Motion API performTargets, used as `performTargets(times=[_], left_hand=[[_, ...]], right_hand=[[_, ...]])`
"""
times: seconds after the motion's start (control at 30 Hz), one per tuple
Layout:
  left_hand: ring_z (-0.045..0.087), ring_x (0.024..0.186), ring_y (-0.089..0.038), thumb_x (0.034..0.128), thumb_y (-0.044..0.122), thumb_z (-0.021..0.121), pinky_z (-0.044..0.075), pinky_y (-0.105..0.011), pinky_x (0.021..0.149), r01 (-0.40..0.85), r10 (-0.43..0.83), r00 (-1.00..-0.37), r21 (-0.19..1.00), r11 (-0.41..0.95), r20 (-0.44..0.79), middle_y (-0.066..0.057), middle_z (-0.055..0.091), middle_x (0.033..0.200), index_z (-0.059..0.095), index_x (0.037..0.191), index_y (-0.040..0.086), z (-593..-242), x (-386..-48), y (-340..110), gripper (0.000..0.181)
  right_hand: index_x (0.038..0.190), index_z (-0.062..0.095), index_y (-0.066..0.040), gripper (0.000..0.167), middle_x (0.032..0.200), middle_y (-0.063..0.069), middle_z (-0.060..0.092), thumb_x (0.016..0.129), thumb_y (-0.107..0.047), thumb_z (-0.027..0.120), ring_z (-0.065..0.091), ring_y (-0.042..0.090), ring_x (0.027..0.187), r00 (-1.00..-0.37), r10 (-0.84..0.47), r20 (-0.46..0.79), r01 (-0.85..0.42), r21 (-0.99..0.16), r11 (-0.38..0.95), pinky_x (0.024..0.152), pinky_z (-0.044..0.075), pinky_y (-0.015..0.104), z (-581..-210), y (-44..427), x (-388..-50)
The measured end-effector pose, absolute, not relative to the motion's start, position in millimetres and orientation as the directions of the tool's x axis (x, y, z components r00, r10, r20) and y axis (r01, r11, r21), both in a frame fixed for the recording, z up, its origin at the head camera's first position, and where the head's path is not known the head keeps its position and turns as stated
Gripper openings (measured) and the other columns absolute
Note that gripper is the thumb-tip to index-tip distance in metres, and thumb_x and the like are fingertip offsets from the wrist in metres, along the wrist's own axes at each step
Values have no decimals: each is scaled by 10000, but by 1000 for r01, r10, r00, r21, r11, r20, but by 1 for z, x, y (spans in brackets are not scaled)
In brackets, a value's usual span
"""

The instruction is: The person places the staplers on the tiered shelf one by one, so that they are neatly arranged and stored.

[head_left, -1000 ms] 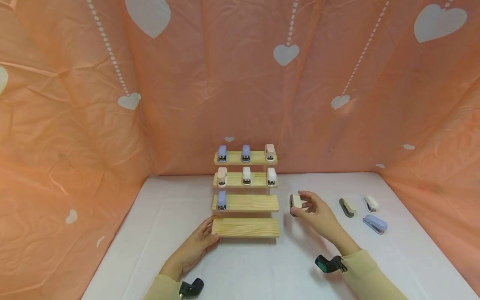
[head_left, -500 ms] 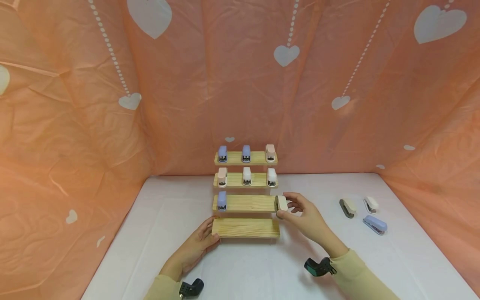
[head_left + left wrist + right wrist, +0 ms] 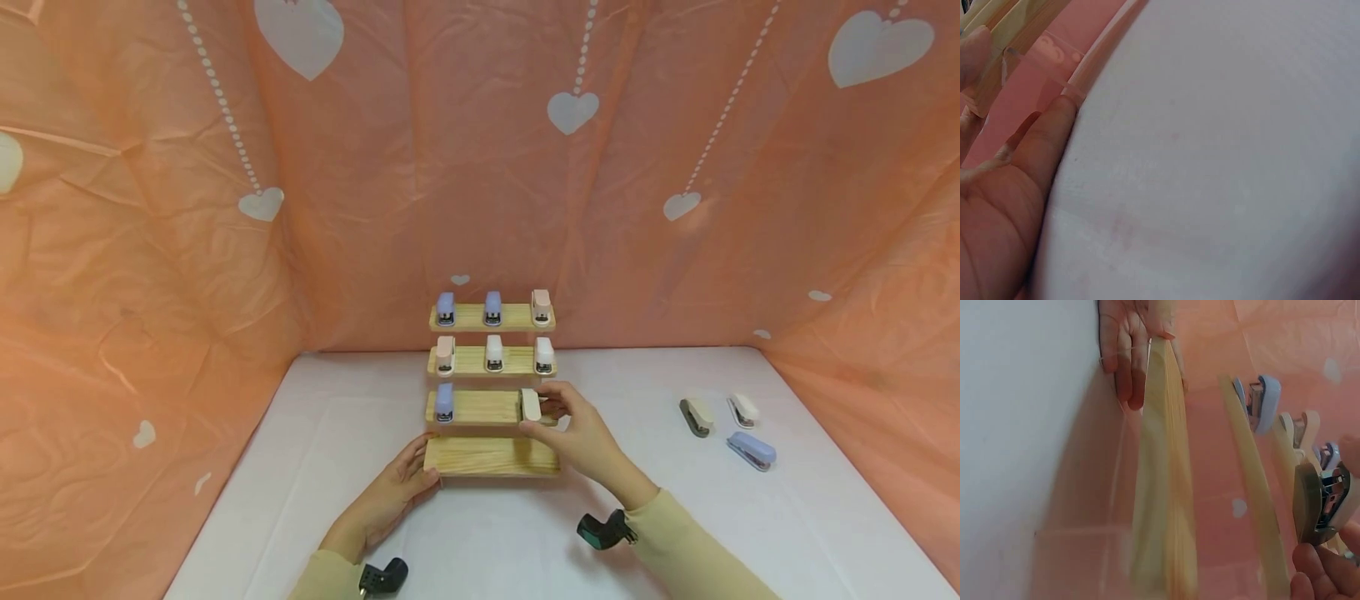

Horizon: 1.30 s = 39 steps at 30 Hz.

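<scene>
A four-tier wooden display rack stands mid-table on clear supports. My left hand holds the left end of its lowest board, thumb at the front; the right wrist view shows this hand's other fingers beside and below the board. A small cream stapler with a dark grey-green base is pinched upright between thumb and fingers of my right hand, at the right part of the third board from the top. Whether its base touches the board cannot be made out. A lavender stapler sits at that board's left end.
Lavender, peach and white staplers line the two upper boards, including a white stapler. Right of the rack lie a cream-and-dark stapler, a white stapler and a lavender stapler. An orange curtain encloses the table.
My right hand has carried the cream stapler leftward, from beside the rack to over the third board. My left hand has stayed at the lowest board's end.
</scene>
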<state>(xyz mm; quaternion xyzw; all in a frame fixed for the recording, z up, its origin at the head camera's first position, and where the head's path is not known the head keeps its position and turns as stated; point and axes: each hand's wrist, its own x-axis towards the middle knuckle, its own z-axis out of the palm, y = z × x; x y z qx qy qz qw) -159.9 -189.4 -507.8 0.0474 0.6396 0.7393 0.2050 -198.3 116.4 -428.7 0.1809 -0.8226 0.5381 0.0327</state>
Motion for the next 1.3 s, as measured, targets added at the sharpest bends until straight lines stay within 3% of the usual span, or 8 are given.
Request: performTargets(times=[0.17,0.43,0.93,1.17,1.3], left_hand=[[194,1422,-371,956,213,616,335,-404,1112,-243,368,-910,964,-105,-189,-241,154,1564,126,1552,138,-507,-160,-190,775],[211,1420,-343,953,216,624,341,-387,1110,-243,369,-910,964,-106,-189,-217,174,1566,158,1548,159,-508,-160,-190,759],[216,1419,-340,957,210,617,352,-369,1103,-231,373,-911,968,-100,-179,-221,187,1560,155,1548,158,-510,-160,-190,752],[204,1421,-354,957,206,614,364,-351,1094,-237,375,-909,965,-112,-180,-235,169,1561,138,1550,145,-510,-160,-190,764],[202,1422,-359,957,214,614,375,-343,1086,-240,367,-911,964,-110,-185,-233,162,1564,148,1550,153,-510,-160,-190,757]], right_hand=[[1247,546,-176,550,1140,0,616,791,-337,809,579,191,1011,-932,-278,232,-321,-885,338,900,501,408,-428,102,-204],[1223,557,-164,509,1119,-25,625,811,-351,790,584,199,1043,-906,-293,305,-397,-851,344,894,507,424,-434,81,-214],[1304,530,-88,600,1255,28,568,842,-404,746,542,203,1147,-912,-307,273,-393,-799,456,1002,463,393,-432,68,-218],[1318,493,-176,657,1293,7,533,786,-411,798,456,228,1215,-883,-332,332,-470,-639,609,1046,338,449,-434,72,-217],[1329,465,-170,683,1281,33,526,784,-406,801,458,250,1205,-869,-339,360,-494,-590,639,1010,312,441,-435,72,-216]])
